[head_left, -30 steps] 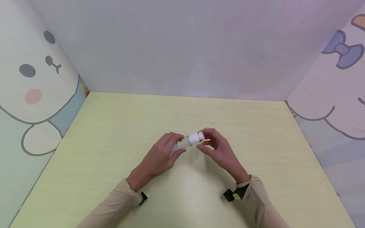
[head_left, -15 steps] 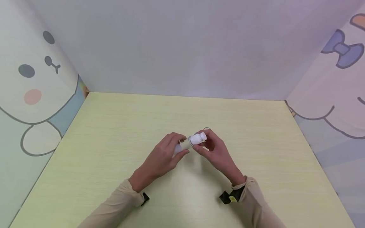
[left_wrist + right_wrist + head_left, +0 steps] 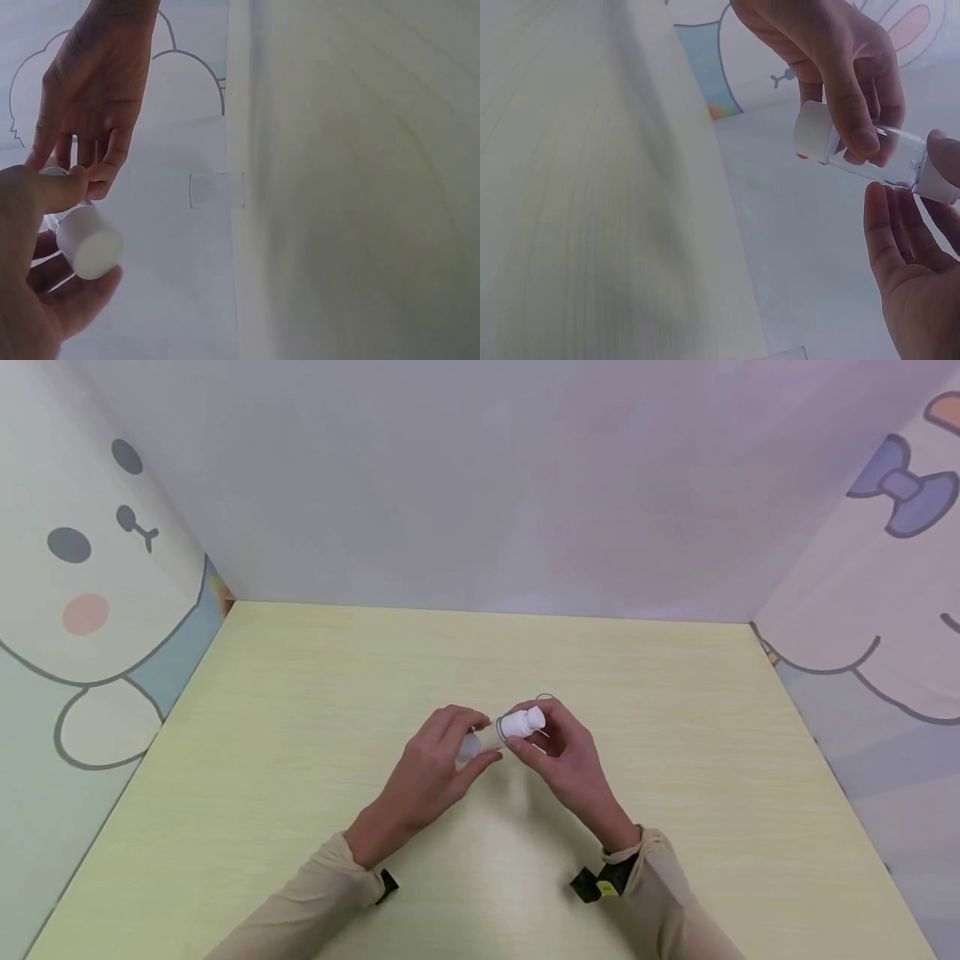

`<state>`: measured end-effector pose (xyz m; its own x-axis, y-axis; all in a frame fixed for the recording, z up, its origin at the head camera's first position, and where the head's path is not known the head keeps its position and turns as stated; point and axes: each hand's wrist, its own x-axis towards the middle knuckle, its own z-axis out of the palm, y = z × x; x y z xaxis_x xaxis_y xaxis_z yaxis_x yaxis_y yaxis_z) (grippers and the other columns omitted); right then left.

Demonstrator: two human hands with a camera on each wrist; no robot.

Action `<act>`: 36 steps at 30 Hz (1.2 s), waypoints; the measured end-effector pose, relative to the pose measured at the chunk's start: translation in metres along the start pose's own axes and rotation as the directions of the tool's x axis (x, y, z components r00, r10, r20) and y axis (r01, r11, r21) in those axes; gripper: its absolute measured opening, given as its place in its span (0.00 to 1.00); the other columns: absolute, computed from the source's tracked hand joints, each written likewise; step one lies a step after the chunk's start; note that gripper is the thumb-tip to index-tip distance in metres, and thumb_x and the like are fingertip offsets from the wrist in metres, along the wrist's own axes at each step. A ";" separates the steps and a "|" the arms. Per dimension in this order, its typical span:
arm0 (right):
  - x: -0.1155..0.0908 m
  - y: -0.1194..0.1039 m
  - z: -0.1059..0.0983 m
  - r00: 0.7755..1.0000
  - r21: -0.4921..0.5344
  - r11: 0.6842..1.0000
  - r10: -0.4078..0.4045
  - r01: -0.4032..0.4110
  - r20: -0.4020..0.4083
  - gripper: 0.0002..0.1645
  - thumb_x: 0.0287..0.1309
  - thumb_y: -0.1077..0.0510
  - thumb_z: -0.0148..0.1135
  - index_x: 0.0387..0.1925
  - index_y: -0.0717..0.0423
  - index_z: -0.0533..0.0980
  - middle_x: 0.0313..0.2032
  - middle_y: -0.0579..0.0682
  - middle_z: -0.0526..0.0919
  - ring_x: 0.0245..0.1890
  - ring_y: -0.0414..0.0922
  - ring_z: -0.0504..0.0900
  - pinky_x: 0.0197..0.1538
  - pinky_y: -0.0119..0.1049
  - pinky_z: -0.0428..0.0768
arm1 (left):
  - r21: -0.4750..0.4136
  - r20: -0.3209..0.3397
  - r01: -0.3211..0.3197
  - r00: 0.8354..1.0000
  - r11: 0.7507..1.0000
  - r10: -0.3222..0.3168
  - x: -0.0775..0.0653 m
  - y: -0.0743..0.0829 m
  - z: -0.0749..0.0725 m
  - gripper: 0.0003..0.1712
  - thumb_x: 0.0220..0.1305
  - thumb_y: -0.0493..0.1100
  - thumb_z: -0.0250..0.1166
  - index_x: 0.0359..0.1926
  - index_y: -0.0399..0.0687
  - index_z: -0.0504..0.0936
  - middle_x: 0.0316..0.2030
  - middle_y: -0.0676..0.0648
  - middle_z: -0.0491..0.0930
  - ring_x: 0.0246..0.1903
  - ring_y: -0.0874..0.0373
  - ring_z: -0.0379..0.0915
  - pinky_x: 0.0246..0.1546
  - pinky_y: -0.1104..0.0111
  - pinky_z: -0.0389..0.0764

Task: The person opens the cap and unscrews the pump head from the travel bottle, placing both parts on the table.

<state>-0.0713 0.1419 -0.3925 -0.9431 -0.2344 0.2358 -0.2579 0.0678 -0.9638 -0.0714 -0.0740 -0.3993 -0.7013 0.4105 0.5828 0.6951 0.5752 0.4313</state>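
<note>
Between the two hands, tilted above the table, is a small clear bottle [image 3: 491, 738] with a white base and a white stepped top. My left hand [image 3: 426, 770] grips its body near the base, thumb on the near side and fingers on the far side. At the other end, the white top [image 3: 522, 722] is pinched between the thumb and fingers of my right hand [image 3: 573, 767]. The left wrist view shows the round white base [image 3: 97, 253] toward the camera. In the right wrist view the clear wall [image 3: 892, 154] shows past the left thumb.
A small clear cup-shaped piece [image 3: 217, 190] stands on the light wood table [image 3: 337, 677]; only its rim shows behind my right hand in the head view. A plain pale wall [image 3: 480, 485] rises behind, with cartoon-printed panels [image 3: 90, 560] on both sides.
My right hand has moved left and taken hold of the bottle's white top. The left hand and the bottle have shifted slightly right.
</note>
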 end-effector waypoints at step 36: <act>-0.009 -0.013 -0.003 0.986 -0.013 0.998 -0.066 0.068 0.154 0.34 0.60 0.71 0.71 0.65 0.58 0.68 0.55 0.52 0.75 0.54 0.42 0.80 0.58 0.32 0.83 | -0.447 0.075 0.114 0.993 0.887 -0.089 -0.005 -0.004 -0.007 0.21 0.55 0.40 0.81 0.51 0.49 0.87 0.43 0.50 0.88 0.42 0.61 0.83 0.46 0.68 0.88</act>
<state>-0.0602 0.1463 -0.3816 -0.8807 -0.3846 0.2766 -0.3244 0.0642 -0.9437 -0.0695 -0.0837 -0.3996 -0.7705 0.4093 0.4886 0.6077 0.2405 0.7569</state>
